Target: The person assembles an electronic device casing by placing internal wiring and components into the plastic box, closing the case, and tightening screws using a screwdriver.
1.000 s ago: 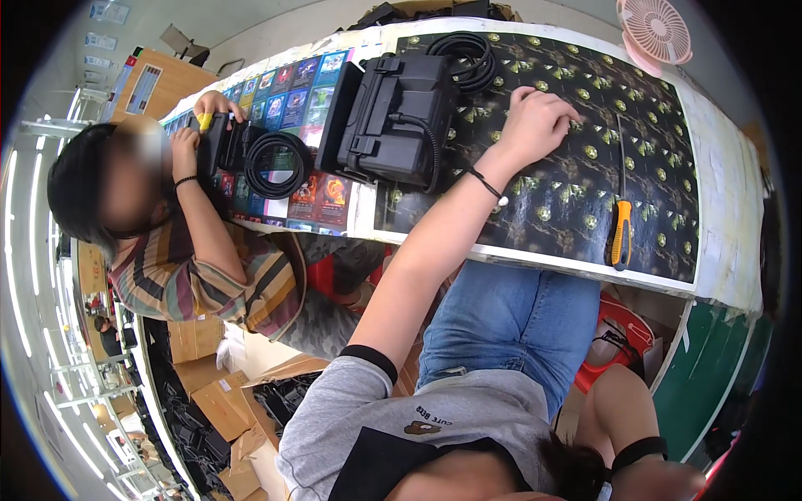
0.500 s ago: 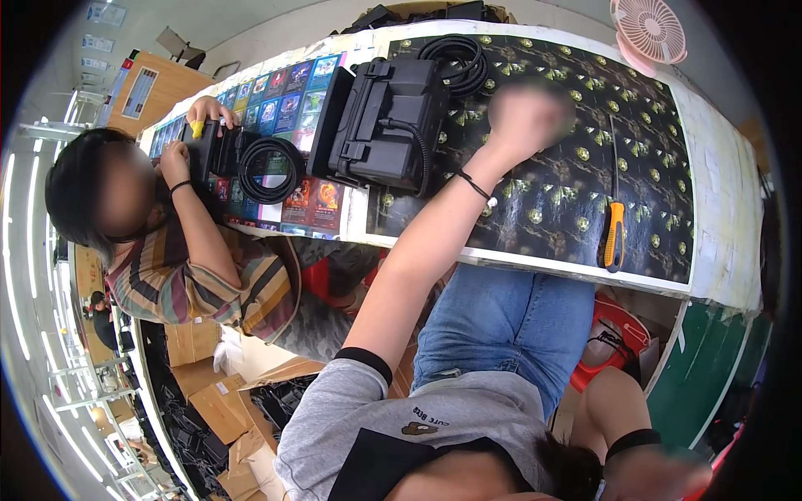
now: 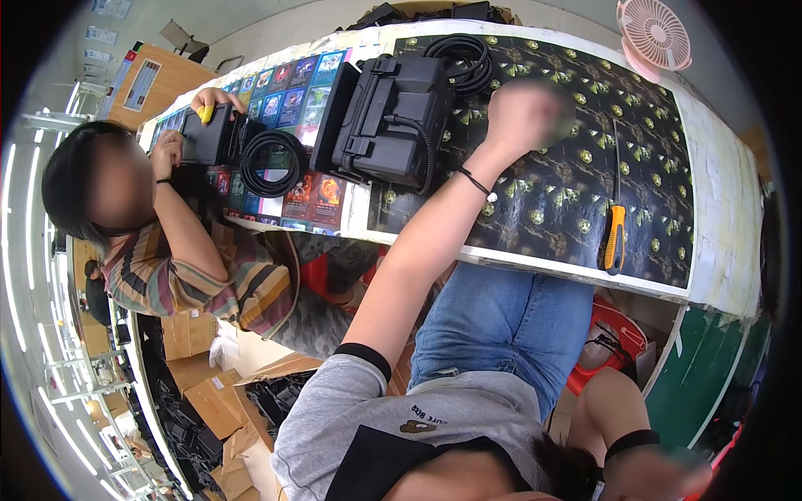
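Note:
My left arm stretches forward across the table, and my left hand (image 3: 528,117) is over the black patterned mat (image 3: 576,167). Its fingers are smeared, so whether they hold anything is hidden. Just left of it lies a large black plastic case (image 3: 388,121) with latches and a short ribbed hose. A coil of black cable (image 3: 468,63) is behind that case, nearest my left hand. My right arm is bent back, and my right hand (image 3: 656,474) is at the lower right, blurred and away from the table. A screwdriver (image 3: 616,238) with an orange and black handle lies on the mat's right side.
To the left a co-worker in a striped top (image 3: 175,267) handles a smaller black box (image 3: 210,134) with a coiled cable (image 3: 274,163) beside it. A pink fan (image 3: 656,37) stands at the far right corner. Cardboard boxes (image 3: 213,405) and a red stool (image 3: 614,334) are below.
The co-worker's black box has tipped up, and the co-worker's near hand has shifted left and slightly up. My own hands look unmoved; the view has shifted a little.

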`<state>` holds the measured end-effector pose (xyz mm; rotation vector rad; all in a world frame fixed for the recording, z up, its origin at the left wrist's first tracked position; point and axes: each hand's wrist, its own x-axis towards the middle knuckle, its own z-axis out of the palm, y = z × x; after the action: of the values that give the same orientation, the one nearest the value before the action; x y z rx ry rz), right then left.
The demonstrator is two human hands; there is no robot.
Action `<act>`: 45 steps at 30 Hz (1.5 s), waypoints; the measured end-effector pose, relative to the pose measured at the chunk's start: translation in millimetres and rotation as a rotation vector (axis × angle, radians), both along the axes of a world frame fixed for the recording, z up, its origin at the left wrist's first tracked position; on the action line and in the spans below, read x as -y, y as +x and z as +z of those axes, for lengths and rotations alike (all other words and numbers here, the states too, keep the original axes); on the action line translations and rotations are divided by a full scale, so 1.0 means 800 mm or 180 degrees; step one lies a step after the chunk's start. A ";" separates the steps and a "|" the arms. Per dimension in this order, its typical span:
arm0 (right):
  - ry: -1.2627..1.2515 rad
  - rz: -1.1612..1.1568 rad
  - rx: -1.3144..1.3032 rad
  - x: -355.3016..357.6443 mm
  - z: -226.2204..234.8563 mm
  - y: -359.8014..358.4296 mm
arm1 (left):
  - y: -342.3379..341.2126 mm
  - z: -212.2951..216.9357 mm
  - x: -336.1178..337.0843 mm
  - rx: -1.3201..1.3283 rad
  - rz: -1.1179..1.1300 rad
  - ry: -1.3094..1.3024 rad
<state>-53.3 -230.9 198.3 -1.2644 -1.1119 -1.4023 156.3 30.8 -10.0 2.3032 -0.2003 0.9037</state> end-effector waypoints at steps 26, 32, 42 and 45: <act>-0.0270 0.0916 -0.0069 -0.013 0.004 0.016 | 0.000 -0.002 0.004 -0.0255 -0.0097 -0.0127; 0.0543 0.1026 0.0300 0.034 -0.053 0.037 | -0.003 0.000 0.004 -0.0240 -0.0089 -0.0084; -0.2184 -0.1162 -0.3576 0.001 -0.219 0.183 | -0.008 -0.002 0.005 -0.0147 -0.0180 -0.0077; -0.2503 -0.1440 -0.3681 0.004 -0.207 0.172 | -0.011 -0.002 0.008 -0.0108 -0.0149 0.0065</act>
<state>83.9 -234.1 32.4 -2.5206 -0.5148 -0.2257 147.3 24.7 -11.4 2.3213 -0.2488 0.8421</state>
